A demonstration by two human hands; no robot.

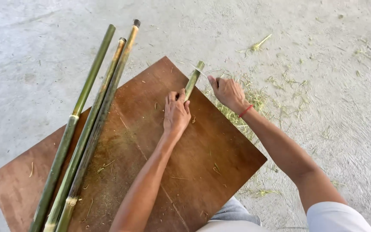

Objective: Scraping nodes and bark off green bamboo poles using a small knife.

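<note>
The left hand (176, 112) is clenched around a short green bamboo piece (193, 80), pinning it on the brown board's (202, 150) far edge. The right hand (227, 91) rests spread, palm down, beside it over the shavings (241, 116), likely bracing. Three long bamboo poles (86, 129) lie aside at the left.

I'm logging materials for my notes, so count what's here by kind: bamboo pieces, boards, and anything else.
Long bamboo poles: 3
Short bamboo piece, gripped by the left hand, right hand beside it: 1
Brown wooden board: 1
Total: 5
</note>
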